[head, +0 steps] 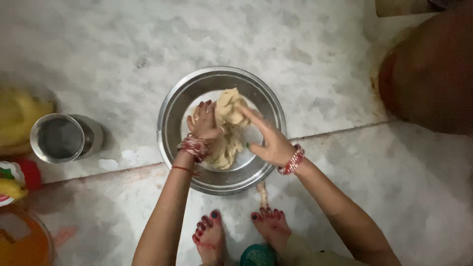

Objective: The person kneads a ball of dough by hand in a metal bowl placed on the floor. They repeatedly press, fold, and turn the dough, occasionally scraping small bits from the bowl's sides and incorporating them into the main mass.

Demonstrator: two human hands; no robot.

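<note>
Both hands work dough [227, 129] in a steel bowl [172, 116]: left hand [203, 120] clenched on it, right hand [268, 140] flat, fingers spread against it.

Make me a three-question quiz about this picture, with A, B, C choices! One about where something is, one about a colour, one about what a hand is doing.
1. Where is the dough?
A. In the round steel bowl
B. On the marble floor
C. In the steel cup

2. What colour are the bangles on the wrists?
A. Blue
B. Red and white
C. Green

3. What is the left hand doing?
A. Resting on the floor
B. Holding the cup
C. Pressing on the dough

Answers:
1. A, since the pale lump sits inside the bowl on the floor, in front of the person's bare feet.
2. B, since both wrists show red and white bands.
3. C, since its fingers lie on the dough, with the right hand on the other side; the steel cup stands untouched to the left.
</note>
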